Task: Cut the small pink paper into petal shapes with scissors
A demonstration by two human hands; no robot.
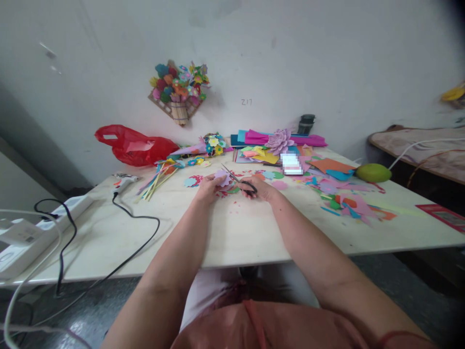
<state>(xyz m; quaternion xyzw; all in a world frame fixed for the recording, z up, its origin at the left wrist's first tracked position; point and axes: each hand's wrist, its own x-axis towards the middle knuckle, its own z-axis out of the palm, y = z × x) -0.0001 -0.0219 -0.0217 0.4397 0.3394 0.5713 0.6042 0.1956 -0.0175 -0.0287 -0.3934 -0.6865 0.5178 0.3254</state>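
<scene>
My left hand (pixel 210 187) pinches a light purple paper piece (pixel 222 178) with a scalloped edge, just above the table. In my right hand (pixel 258 188) is a pair of scissors (pixel 238 182) with black handles; the blades point up and left, beside the purple paper. Whether the blades touch the paper is hard to tell. Small red and pink scraps (pixel 234 206) lie under and around both hands. A light blue paper piece (pixel 191 182) rests left of my left hand, and a pink round piece (pixel 279 185) lies right of my right hand.
A cream table (pixel 240 242) holds a red plastic bag (pixel 138 148), paper strips (pixel 158 182) and a glue gun (pixel 125 183) with its cord at left. Stacked coloured sheets (pixel 250 140), a phone (pixel 291 164), a yellow-green oval object (pixel 373 172) and scraps (pixel 352 203) lie at back and right.
</scene>
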